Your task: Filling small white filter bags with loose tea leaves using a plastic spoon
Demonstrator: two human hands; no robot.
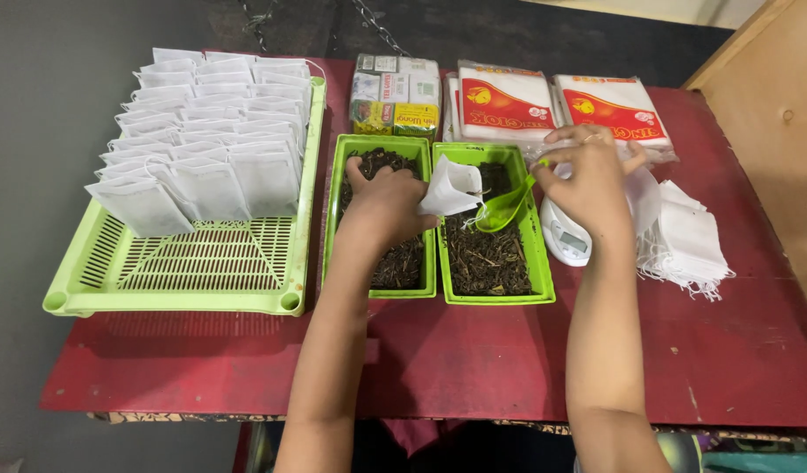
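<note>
My left hand (382, 203) holds a small white paper bag (452, 187) open above the two green trays of dark dried leaves, the left tray (382, 144) and the right tray (500, 280). In my right hand (587, 180) is a light green plastic scoop (502, 210), its bowl low over the right tray and close to the bag's mouth. Both forearms reach in from the near edge of the red table (474, 359).
A light green slotted basket (193, 267) at the left holds several rows of filled white bags. A small white scale (568, 235) and a loose pile of empty white bags (684, 236) lie at the right. Packets (506, 105) and boxes (395, 95) sit behind the trays. A wooden panel (771, 105) stands at the far right.
</note>
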